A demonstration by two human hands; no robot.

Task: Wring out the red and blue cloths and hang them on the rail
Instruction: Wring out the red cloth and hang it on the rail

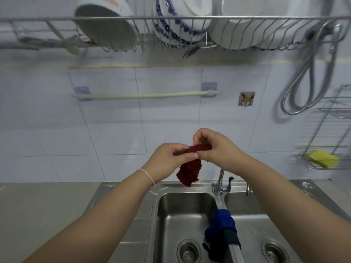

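A dark red cloth point(190, 170) hangs above the back of the sink, gripped at its top edge by both hands. My left hand point(167, 160) pinches its left part, my right hand point(216, 149) pinches the right part slightly higher. The rest of the red cloth droops down between the wrists. A blue cloth point(220, 227) lies draped over the divider between the two sink basins. The pale green rail point(144, 95) is mounted on the tiled wall above the hands, with nothing on it.
A double steel sink point(171, 211) fills the lower middle, with a tap point(220, 179) behind the divider. Overhead, a wire dish rack point(171, 31) holds bowls and plates. A shower hose point(303, 88) hangs at the right, above a wire shelf with a yellow sponge point(323, 158).
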